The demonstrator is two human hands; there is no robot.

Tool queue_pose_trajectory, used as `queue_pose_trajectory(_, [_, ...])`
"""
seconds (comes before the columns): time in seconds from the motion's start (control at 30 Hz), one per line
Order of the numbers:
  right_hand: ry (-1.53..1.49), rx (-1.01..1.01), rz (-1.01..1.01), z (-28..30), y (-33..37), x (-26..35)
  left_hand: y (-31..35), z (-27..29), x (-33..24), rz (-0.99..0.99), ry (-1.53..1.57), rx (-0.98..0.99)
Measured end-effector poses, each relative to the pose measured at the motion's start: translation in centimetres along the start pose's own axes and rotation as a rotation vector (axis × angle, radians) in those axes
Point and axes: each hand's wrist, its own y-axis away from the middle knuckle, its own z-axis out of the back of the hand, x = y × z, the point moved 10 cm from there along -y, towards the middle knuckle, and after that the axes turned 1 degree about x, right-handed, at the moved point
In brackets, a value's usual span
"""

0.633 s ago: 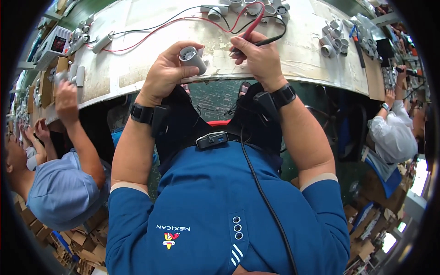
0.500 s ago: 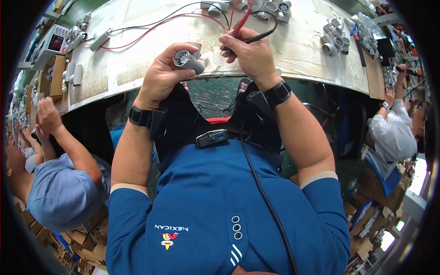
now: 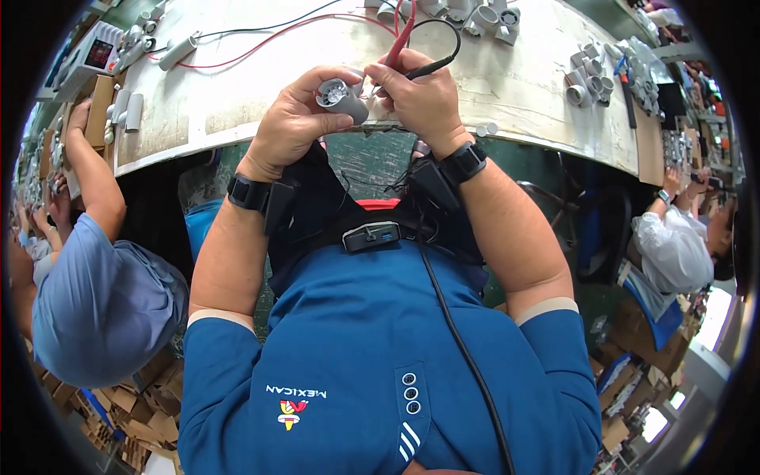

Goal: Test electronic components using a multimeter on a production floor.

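My left hand (image 3: pixel 294 117) is wrapped round a short grey cylindrical housing (image 3: pixel 347 104), above the table's near edge. The housing's open end, with a shiny clear insert, faces towards me. In my right hand (image 3: pixel 426 96) are a red test probe (image 3: pixel 400 46) and a black test probe (image 3: pixel 434 68), pinched together like a pen. Their tips come close to the right side of the housing, by thin pale wires; whether they touch cannot be made out. Red and black leads run from the probes leftwards across the table.
Grey plastic fittings (image 3: pixel 480 19) lie at the table's far side, with another cluster (image 3: pixel 587 77) at right. A grey tube (image 3: pixel 177 51) and a white meter box (image 3: pixel 96 52) with a red display are at left. Co-workers sit on both sides, one in a blue shirt (image 3: pixel 107 305).
My right hand has moved left and the housing slightly right, so the probe tips are now beside it. The left co-worker's arm has reached forward to the table.
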Motion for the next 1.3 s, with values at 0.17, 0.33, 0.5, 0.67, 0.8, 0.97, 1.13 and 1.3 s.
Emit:
queue_pose_trajectory(0.17, [0.019, -0.036, 0.089, 0.04, 0.11, 0.05, 0.01, 0.36, 0.50, 0.051, 0.061, -0.023])
queue_pose_trajectory(0.33, [0.088, -0.054, 0.151, 0.04, 0.19, 0.50, -0.06, 0.57, 0.72, 0.060, 0.094, -0.024])
queue_pose_trajectory(0.5, [0.093, -0.061, 0.138, 0.04, 0.27, 0.54, -0.21, 0.51, 0.48, 0.024, 0.117, -0.049])
queue_pose_trajectory(0.67, [0.079, -0.061, 0.155, 0.05, 0.36, 0.74, -0.17, 0.43, 0.43, 0.032, 0.123, -0.043])
queue_pose_trajectory(0.8, [0.085, -0.067, 0.143, 0.16, 0.34, 0.66, -0.25, 0.42, 0.50, 0.035, 0.130, -0.034])
queue_pose_trajectory(0.97, [0.066, -0.063, 0.139, 0.11, 0.27, 0.48, -0.30, 0.46, 0.44, 0.034, 0.132, -0.031])
queue_pose_trajectory(1.13, [0.070, -0.049, 0.121, -0.24, 0.04, 0.38, -0.20, 0.71, 0.33, 0.046, 0.160, -0.039])
queue_pose_trajectory(1.3, [-0.027, -0.053, 0.091, -0.50, 0.32, 0.37, -0.07, 0.99, 0.64, 0.025, 0.121, -0.021])
